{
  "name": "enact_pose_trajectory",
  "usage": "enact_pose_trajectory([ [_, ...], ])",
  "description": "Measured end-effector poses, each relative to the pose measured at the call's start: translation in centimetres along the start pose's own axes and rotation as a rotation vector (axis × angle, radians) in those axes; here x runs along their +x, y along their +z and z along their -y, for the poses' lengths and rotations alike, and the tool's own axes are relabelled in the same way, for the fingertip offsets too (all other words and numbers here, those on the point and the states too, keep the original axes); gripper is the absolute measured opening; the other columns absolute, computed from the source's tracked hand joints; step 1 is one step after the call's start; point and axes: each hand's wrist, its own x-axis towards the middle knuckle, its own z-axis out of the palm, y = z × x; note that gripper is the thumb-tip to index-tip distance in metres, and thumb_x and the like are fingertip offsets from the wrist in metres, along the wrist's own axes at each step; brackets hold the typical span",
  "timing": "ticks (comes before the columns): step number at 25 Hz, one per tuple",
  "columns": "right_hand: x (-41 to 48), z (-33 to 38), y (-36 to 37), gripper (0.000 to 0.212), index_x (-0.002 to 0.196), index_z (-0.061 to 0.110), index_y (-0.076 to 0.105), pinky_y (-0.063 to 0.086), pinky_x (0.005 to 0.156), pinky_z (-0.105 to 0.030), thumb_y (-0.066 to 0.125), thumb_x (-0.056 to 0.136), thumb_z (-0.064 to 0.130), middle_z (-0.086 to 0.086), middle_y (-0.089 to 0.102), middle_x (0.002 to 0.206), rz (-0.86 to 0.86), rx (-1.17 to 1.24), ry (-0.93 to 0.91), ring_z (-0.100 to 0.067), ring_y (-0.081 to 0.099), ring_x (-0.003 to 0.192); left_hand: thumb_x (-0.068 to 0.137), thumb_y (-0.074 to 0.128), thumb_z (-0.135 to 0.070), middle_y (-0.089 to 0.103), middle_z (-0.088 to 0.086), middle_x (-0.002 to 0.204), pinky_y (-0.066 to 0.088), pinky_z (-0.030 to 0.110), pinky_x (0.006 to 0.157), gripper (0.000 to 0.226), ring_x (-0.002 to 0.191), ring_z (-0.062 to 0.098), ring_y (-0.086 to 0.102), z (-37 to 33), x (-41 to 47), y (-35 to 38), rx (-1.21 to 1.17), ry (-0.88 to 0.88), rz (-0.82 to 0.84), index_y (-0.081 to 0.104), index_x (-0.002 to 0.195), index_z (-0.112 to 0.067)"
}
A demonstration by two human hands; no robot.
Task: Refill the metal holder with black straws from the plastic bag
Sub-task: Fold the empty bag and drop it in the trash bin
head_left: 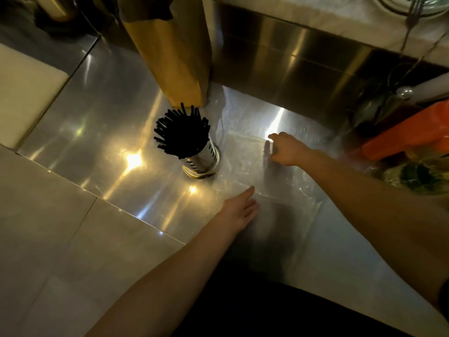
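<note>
The perforated metal holder stands upright on the steel counter, packed with black straws that fan out above its rim. To its right a clear plastic bag lies flat on the counter and looks empty. My right hand rests on the bag's far right part, fingers curled and pinching the plastic. My left hand lies flat, fingers together, at the bag's near edge, just touching it. Neither hand touches the holder.
A tall brown paper bag stands right behind the holder. A cream board sits at the left. An orange object and cluttered bags lie at the right. A steel wall backs the counter.
</note>
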Motion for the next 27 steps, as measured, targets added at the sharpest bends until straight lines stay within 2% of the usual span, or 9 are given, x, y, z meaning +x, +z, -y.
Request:
enact_pose_trajectory([
  [4,0.1,-1.2,0.7,0.048,0.134,0.015,0.048,0.050,0.093,-0.037,0.064,0.088,0.012,-0.016,0.059,0.125,-0.007,0.039,0.042,-0.032,0.059,0.107,0.087,0.070,-0.005,0.065,0.011,0.105,0.052,0.034,0.083,0.022,0.097,0.022,0.063,0.3,0.9,0.8,0.026,-0.008,0.024,0.062,0.107,-0.008],
  [6,-0.2,-1.9,0.9,0.036,0.122,0.014,0.057,0.050,0.085,-0.032,0.066,0.088,0.012,-0.015,0.063,0.117,0.002,0.121,0.075,-0.028,0.061,0.098,0.087,0.066,0.003,0.068,0.012,0.102,0.054,0.035,0.081,0.025,0.093,0.022,0.065,0.6,1.1,0.9,0.039,0.017,0.004,0.062,0.110,-0.009],
  [8,-0.9,-2.4,0.7,0.023,0.111,0.011,0.064,0.046,0.076,-0.029,0.067,0.089,0.016,-0.013,0.065,0.110,-0.012,0.251,0.099,-0.023,0.060,0.088,0.088,0.065,0.003,0.068,0.016,0.112,0.055,0.037,0.084,0.033,0.099,0.025,0.066,0.5,1.2,1.0,0.041,0.071,-0.022,0.061,0.119,-0.007],
  [11,-2.8,-3.0,-0.5,0.001,0.091,0.014,0.063,0.051,0.077,-0.033,0.063,0.092,0.016,-0.006,0.064,0.093,-0.068,0.493,0.122,-0.018,0.060,0.080,0.089,0.066,-0.004,0.068,0.015,0.104,0.055,0.040,0.088,0.024,0.096,0.026,0.065,0.0,0.8,1.2,0.041,0.166,-0.029,0.065,0.113,-0.005],
  [14,-5.2,-3.5,-2.3,0.011,0.084,0.017,0.058,0.052,0.076,-0.033,0.062,0.092,0.012,-0.007,0.066,0.093,-0.089,0.706,0.124,-0.017,0.063,0.077,0.089,0.069,-0.008,0.070,0.013,0.095,0.055,0.041,0.090,0.015,0.091,0.025,0.068,-0.7,-0.4,1.7,0.039,0.251,0.030,0.068,0.103,-0.004],
  [16,-7.0,-4.4,-3.5,0.013,0.084,0.019,0.057,0.053,0.067,-0.027,0.060,0.094,0.014,-0.006,0.072,0.095,-0.105,0.803,0.107,-0.015,0.068,0.075,0.091,0.069,-0.012,0.070,0.015,0.107,0.057,0.040,0.089,0.027,0.103,0.029,0.068,-0.8,-1.3,2.2,0.056,0.292,0.104,0.066,0.115,0.000],
  [20,-10.2,-6.1,-5.5,0.008,0.088,0.020,0.060,0.049,0.052,-0.018,0.058,0.095,0.016,0.005,0.077,0.084,-0.231,0.973,0.106,-0.004,0.069,0.062,0.094,0.064,-0.016,0.067,0.009,0.102,0.057,0.036,0.085,0.034,0.101,0.027,0.065,-1.1,-4.0,3.4,0.089,0.356,0.281,0.061,0.123,0.000],
  [24,-12.4,-6.5,-6.8,0.005,0.092,0.021,0.061,0.052,0.050,-0.016,0.059,0.094,0.017,0.005,0.077,0.086,-0.332,1.114,0.051,-0.005,0.070,0.064,0.099,0.054,-0.014,0.070,0.013,0.109,0.056,0.039,0.085,0.022,0.099,0.029,0.068,-3.1,-6.1,4.2,0.126,0.386,0.450,0.061,0.119,-0.007],
  [27,-13.8,-5.6,-7.8,0.004,0.091,0.022,0.064,0.053,0.052,-0.019,0.061,0.091,0.020,0.005,0.077,0.085,-0.398,1.206,-0.007,-0.006,0.070,0.065,0.100,0.045,-0.010,0.073,0.014,0.111,0.061,0.036,0.077,0.023,0.097,0.029,0.072,-5.7,-7.9,4.0,0.191,0.423,0.564,0.061,0.116,-0.007],
])
